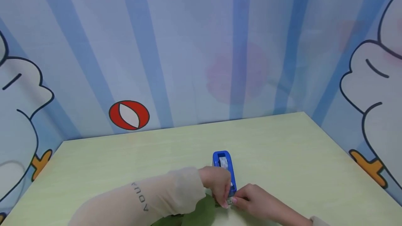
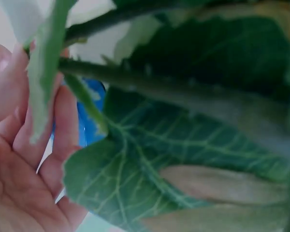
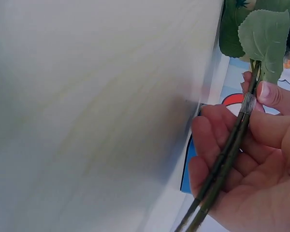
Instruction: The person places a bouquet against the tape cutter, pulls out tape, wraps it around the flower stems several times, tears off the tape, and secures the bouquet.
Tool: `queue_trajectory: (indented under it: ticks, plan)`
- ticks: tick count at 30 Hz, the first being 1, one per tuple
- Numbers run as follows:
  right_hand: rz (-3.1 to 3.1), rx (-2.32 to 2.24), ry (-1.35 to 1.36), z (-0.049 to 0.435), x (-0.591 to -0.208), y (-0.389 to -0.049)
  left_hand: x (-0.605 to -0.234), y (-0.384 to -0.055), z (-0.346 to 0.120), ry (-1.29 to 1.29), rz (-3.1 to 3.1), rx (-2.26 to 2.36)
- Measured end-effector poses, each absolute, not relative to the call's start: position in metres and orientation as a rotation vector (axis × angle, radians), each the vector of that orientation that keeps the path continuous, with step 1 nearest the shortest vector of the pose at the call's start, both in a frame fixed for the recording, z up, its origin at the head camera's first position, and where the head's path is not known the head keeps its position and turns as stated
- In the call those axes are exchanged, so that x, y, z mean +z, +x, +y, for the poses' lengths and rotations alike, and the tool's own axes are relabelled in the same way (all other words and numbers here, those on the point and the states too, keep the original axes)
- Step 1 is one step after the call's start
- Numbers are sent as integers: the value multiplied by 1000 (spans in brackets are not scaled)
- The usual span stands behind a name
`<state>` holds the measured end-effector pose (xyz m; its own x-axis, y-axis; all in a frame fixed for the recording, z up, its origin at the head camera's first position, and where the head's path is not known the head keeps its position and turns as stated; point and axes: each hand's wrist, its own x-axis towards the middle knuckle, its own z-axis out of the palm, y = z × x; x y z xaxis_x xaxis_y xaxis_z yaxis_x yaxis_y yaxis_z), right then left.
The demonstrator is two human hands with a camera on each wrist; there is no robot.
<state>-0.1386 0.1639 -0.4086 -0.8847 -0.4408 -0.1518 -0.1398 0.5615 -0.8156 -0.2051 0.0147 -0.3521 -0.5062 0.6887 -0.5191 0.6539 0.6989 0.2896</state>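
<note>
Two green leafy stems (image 3: 232, 140) lie side by side, with a band of clear tape (image 3: 249, 103) wrapped round them. My right hand (image 1: 258, 201) pinches the stems near the tape, and their lower ends run down across its palm (image 3: 261, 183). On the other side, my left hand (image 1: 218, 183) grips the stems just under a leaf (image 3: 265, 38), its fingertips close to the right hand's. Broad veined leaves (image 2: 130, 169) fill much of the left wrist view and partly cover that hand. Just beyond both hands stands a blue tape dispenser (image 1: 226, 163) with a roll in it, partly hidden.
The pale yellow-green table (image 1: 125, 159) ends at a blue-striped backdrop (image 1: 194, 44) behind and at both sides. A large green leaf (image 1: 202, 210) hangs below the left sleeve (image 1: 150, 194) at the near edge.
</note>
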Motion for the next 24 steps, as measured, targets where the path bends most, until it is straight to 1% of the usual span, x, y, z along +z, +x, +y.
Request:
queue_trajectory:
  ticks: [7, 10, 14, 17, 24]
  plan:
    - [2468, -1289, -452, 165, -410, -138, -352, -200, 13, 1023, 2362, 63]
    - [2472, -1318, -410, 164, -411, -137, -353, -204, 11, 944, 2272, 146]
    - [2480, -1349, -367, 163, -412, -136, -354, -212, 9, 762, 2125, 245]
    - [2473, -1372, -337, 162, -413, -135, -355, -215, 9, 673, 2065, 278]
    - [2529, -1348, -312, 161, -412, -134, -357, -215, 9, 673, 2126, 272]
